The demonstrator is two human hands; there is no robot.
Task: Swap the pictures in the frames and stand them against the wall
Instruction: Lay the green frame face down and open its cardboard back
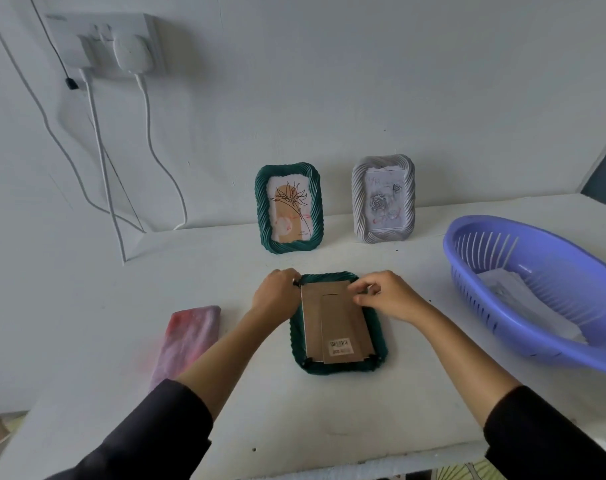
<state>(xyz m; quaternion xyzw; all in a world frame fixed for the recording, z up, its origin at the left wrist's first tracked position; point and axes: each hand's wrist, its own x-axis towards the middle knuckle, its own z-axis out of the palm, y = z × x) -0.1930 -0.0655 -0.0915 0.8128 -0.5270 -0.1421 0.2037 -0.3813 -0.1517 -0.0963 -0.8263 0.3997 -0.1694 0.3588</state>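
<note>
A dark green frame (339,367) lies face down on the white table, its brown backing board (336,323) with a barcode label facing up. My left hand (277,294) grips the frame's far left corner with curled fingers. My right hand (386,294) pinches at the far right corner, by the board's edge. Two frames stand against the wall behind: a green frame (263,206) with a line drawing of a plant, and a white frame (358,199) with a grey rose picture.
A purple plastic basket (495,306) holding white paper sits at the right. A pink folded cloth (187,337) lies at the left. White cables (104,174) hang from a wall socket (121,39) at the back left. The table's front edge is close to me.
</note>
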